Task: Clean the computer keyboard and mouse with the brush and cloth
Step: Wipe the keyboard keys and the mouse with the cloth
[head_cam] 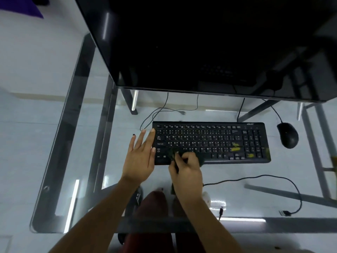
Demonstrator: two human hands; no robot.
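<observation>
A black keyboard (211,141) lies on the glass desk (54,161), with yellow marks on some right-hand keys. A black mouse (288,135) sits to its right, on its cord. My left hand (140,157) rests flat with fingers spread at the keyboard's left end, fingertips touching its corner. My right hand (187,167) is closed around a small dark brush (173,155), whose tip sits on the lower-left keys. No cloth is in view.
A large dark monitor (200,42) overhangs the back of the desk. A loose black cable with a USB plug (284,212) curls at the front right. More thin cables (160,110) trail behind the keyboard. My legs show through the glass.
</observation>
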